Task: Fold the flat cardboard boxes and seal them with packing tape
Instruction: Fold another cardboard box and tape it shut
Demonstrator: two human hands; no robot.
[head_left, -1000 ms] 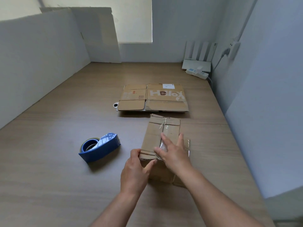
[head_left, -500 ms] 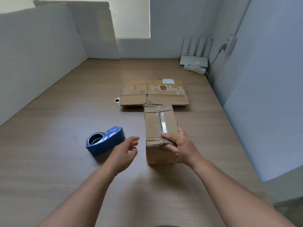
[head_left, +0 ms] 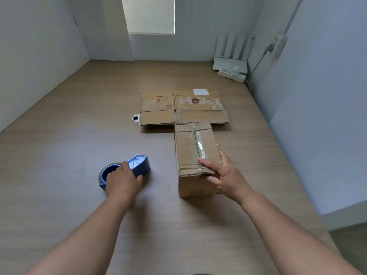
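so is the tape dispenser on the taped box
No, the tape dispenser sits on the table beside the taped box, under the left hand.

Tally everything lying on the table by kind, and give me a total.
Taped-up cardboard box: 1
Flattened cardboard box: 1 in view
Blue tape dispenser: 1
Small white round object: 1
White router: 1
White power strip: 1
Total: 6
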